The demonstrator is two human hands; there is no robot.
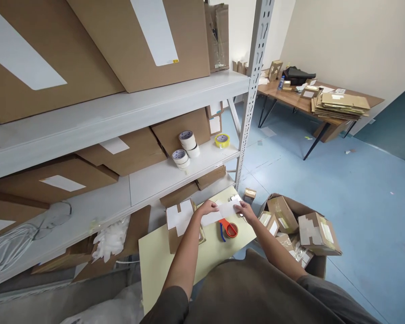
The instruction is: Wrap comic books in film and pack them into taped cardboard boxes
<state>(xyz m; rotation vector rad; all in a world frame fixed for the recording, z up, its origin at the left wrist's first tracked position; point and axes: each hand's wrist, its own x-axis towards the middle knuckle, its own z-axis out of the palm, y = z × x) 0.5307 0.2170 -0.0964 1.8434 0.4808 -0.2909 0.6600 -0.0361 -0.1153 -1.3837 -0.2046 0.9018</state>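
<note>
Over the pale yellow board, a white strip of paper is stretched between my two hands. My left hand pinches its left end, and my right hand grips the right end, with the fingertips partly hidden. Just below the paper lies an orange and blue tape dispenser. Left of my left hand stands a cardboard box with white paper on its top, partly covered by my forearm. Something white with a dark edge, partly hidden, lies by my right hand.
A metal shelf with large cardboard boxes rises in front. White tape rolls and a yellow tape roll sit on it. At right, a large open carton holds several small boxes. A wooden table stands farther back.
</note>
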